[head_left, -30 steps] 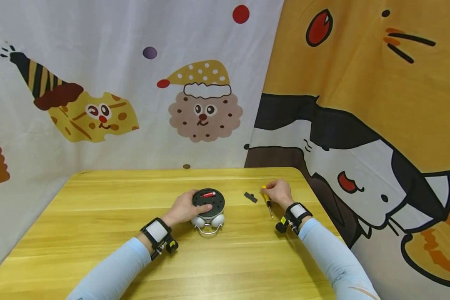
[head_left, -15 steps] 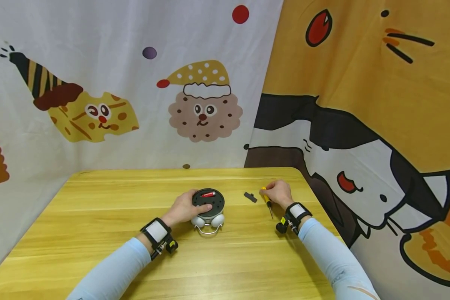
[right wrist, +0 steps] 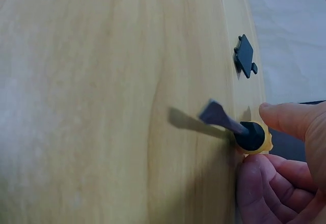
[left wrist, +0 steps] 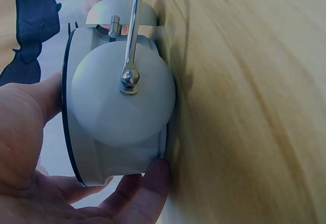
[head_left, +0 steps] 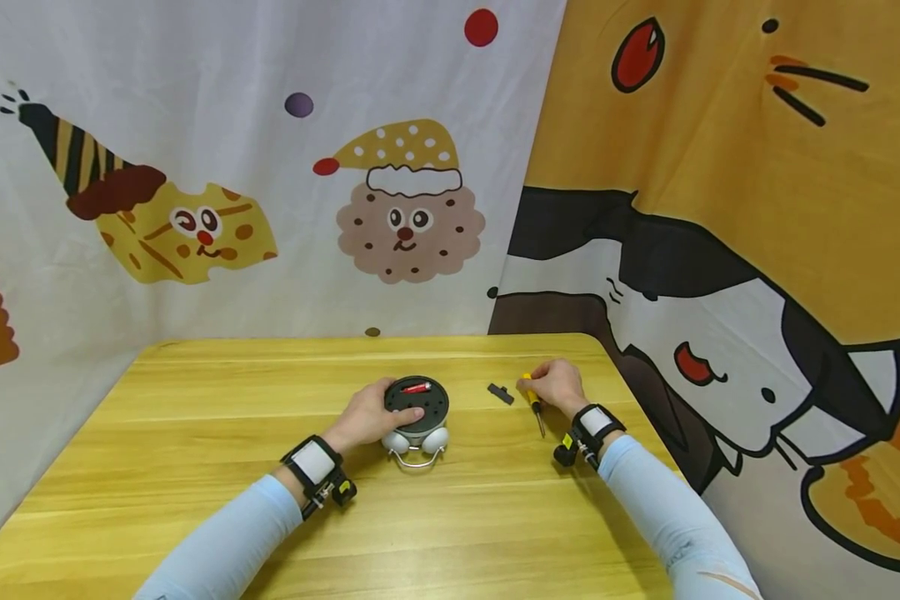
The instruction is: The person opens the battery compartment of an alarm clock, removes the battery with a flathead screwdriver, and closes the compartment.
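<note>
A white twin-bell alarm clock (head_left: 420,425) lies with its black back up, bells and wire handle toward me. A red battery (head_left: 417,387) shows in its back. My left hand (head_left: 363,417) grips the clock from the left, thumb across the back. In the left wrist view the fingers curl under the clock's (left wrist: 119,91) side. To the right, my right hand (head_left: 558,385) pinches the yellow handle of a flat-blade screwdriver (head_left: 534,402) at its end. The blade points toward me; in the right wrist view, the screwdriver's (right wrist: 224,119) tip stands apart from its shadow.
A small black battery cover (head_left: 501,393) lies on the wooden table (head_left: 420,533) between the clock and the screwdriver. Behind the table hangs a printed cloth (head_left: 225,308) with cartoon figures, continuing down the right side.
The screwdriver and right hand have shifted very slightly. The left hand stays on the clock, and the battery cover lies in the same place.
</note>
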A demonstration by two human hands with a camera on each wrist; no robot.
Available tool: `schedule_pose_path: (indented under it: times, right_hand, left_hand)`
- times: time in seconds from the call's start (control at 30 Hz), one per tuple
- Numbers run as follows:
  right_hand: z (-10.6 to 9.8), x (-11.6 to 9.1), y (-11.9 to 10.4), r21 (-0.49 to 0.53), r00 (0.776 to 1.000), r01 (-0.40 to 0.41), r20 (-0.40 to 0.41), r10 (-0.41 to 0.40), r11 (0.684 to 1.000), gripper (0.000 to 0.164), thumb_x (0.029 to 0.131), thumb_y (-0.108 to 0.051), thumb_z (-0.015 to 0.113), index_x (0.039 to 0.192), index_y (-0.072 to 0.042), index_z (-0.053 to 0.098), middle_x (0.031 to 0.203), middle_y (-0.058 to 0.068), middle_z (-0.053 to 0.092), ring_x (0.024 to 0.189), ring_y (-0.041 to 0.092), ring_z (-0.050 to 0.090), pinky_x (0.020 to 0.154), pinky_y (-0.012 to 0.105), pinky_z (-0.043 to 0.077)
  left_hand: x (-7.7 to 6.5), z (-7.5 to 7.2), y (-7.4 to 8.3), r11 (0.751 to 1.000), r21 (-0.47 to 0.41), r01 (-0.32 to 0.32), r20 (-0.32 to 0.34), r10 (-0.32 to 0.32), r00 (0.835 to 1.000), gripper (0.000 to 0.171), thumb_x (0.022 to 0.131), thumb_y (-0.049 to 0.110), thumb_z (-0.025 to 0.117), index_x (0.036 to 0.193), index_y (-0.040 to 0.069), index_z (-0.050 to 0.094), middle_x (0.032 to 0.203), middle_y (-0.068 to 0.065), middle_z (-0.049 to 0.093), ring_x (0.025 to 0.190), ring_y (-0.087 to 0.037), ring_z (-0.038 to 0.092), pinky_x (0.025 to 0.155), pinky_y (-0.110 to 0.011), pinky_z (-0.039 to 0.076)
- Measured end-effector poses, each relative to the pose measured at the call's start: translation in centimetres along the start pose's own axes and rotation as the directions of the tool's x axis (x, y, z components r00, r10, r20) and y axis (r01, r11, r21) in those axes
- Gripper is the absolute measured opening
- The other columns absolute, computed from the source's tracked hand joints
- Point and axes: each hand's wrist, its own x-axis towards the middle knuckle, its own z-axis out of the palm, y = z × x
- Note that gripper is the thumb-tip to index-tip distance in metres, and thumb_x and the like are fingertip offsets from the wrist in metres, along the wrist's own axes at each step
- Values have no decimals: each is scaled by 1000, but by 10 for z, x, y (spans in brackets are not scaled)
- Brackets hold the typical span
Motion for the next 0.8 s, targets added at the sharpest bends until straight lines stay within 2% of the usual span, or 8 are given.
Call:
schedule_pose_path:
  times: [0.2,0.33,0.47,0.57,0.7,0.8]
  right_hand:
    - [-4,0,-1,-16,1000,13,18,-13,1000,42,91,-42,94,109,-5,86,90,10,84,65,17,73,60,28,57]
    - [-8,-2,-4,-107,998,62,-10,-63,992,51,93,-47,91,118,-3,84,103,14,86,78,23,76,67,31,57]
    - [-12,-4,-7,-204,991,116,-43,-127,972,58,96,-52,86,128,-3,82,112,15,86,90,28,78,71,35,57]
    - [-14,-7,-12,-250,984,151,-57,-170,957,60,97,-54,83,131,-5,81,110,13,86,92,29,78,70,36,57]
    - [-16,-12,-21,-291,973,195,-66,-223,937,60,98,-55,82,134,-7,80,118,13,85,99,31,80,72,38,60]
    - [-16,-18,-30,-315,958,236,-83,-274,919,58,98,-55,82,132,-8,82,123,14,85,91,28,79,63,34,56]
  left_hand:
    - [0,0,1,1000,-5,6,0,-6,1000,88,97,49,88,160,-3,55,154,-27,68,140,-43,68,118,-60,55]
    - [1,0,1,1000,2,4,-1,-4,1000,87,97,49,88,160,-3,55,154,-27,68,140,-43,68,118,-60,56]
    - [0,0,0,1000,-6,3,-3,-3,1000,87,98,48,88,160,-3,55,154,-27,68,140,-42,68,118,-60,56]
    - [1,0,0,1000,-4,3,-4,-3,1000,87,98,48,88,160,-3,55,153,-27,68,139,-43,68,117,-61,56]
    - [1,0,0,1000,2,15,1,-15,1000,88,98,48,88,160,-3,54,153,-27,68,138,-42,68,117,-61,56]
    - [0,0,0,1000,1,20,2,-20,1000,87,98,48,88,161,-3,54,153,-27,68,139,-43,68,117,-61,56]
